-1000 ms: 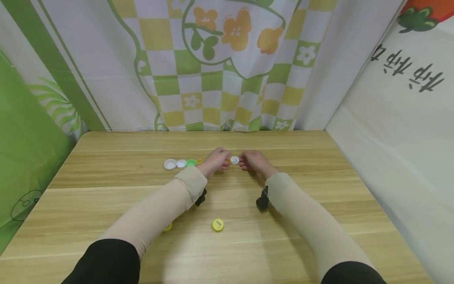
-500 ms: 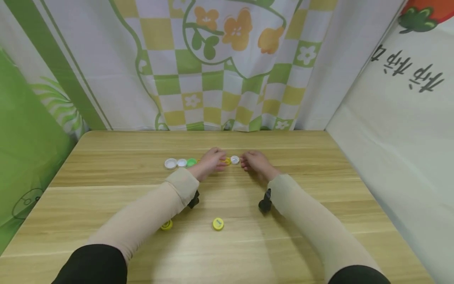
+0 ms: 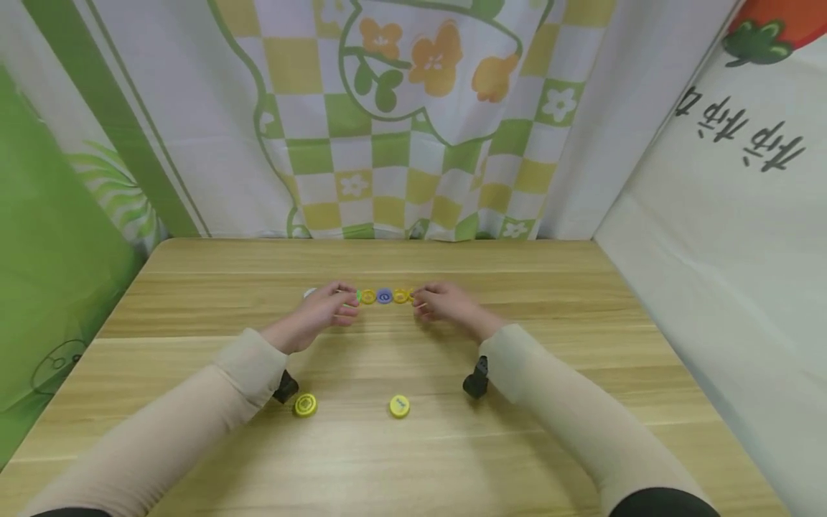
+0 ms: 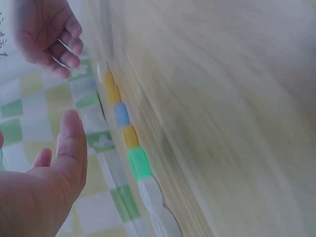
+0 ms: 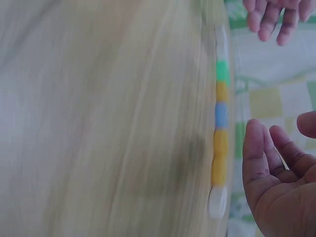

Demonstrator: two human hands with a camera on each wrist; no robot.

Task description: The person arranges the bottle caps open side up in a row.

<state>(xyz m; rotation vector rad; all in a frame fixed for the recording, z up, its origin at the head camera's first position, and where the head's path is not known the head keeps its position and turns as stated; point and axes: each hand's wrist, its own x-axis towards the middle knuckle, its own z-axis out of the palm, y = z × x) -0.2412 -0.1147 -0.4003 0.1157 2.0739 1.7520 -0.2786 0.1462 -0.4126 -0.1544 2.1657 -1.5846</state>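
Bottle caps stand edge to edge in a row near the table's far side. In the head view I see a blue cap (image 3: 384, 296) with a yellow cap (image 3: 368, 296) left of it and another yellow cap (image 3: 400, 295) right of it. The left wrist view shows a green cap (image 4: 139, 164) and two white caps (image 4: 150, 194) at one end; a white cap (image 5: 217, 202) ends the other side. My left hand (image 3: 319, 310), fingers relaxed, hovers over the left end and hides caps there. Loosely bent and holding nothing, my right hand (image 3: 448, 305) is above the right end.
Two yellow caps lie apart on the wooden table (image 3: 568, 309) nearer to me: one cap (image 3: 306, 405) by the left wrist camera (image 3: 286, 388), the other cap (image 3: 399, 406) near the middle. A patterned curtain (image 3: 413, 165) hangs behind the table.
My left hand has moved left along the row, uncovering the blue and yellow caps. The right hand has shifted slightly left, covering the right-end white cap. The left forearm now uncovers a near yellow cap.
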